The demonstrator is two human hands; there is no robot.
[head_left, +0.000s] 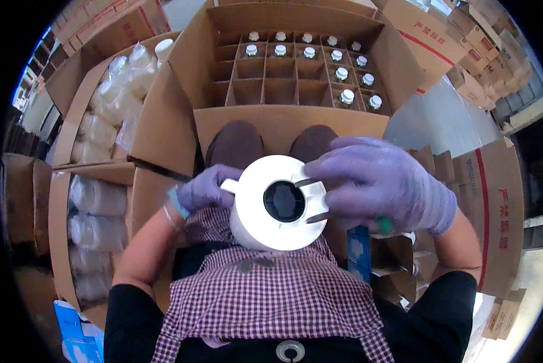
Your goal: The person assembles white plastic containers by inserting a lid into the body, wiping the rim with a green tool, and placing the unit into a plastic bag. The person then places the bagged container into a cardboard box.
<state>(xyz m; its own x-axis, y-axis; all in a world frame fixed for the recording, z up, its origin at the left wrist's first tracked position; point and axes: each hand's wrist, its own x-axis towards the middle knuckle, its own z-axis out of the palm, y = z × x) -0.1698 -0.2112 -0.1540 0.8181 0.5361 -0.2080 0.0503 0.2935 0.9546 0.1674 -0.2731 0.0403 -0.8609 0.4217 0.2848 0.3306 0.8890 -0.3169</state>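
A round white jug with a dark opening in its top is held over my lap. My left hand, in a purple glove, is closed on its left side, by a small white tab that sticks out. My right hand, gloved too and blurred by motion, is curled at the jug's right side. Two dark prongs reach from its fingers onto the white rim, one on each side of a raised part. Under that hand shows a small blurred green piece; whether it belongs to the prongs is unclear.
Beyond my knees stands an open carton with cardboard dividers, several cells holding white-capped clear bottles. At left, open cartons hold plastic-wrapped white items. A carton with a red stripe stands at right. A blue box is beside my lap.
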